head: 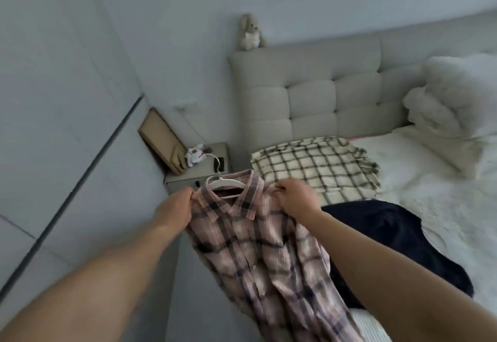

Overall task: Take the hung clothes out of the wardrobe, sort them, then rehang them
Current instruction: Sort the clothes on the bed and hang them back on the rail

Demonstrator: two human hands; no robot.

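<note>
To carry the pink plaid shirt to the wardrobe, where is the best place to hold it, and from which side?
Probably the white hanger: take its wire hook from above, on the nightstand side. The hook sticks out free past the pink plaid shirt collar. The left hand and right hand now grip the shoulders.
</note>
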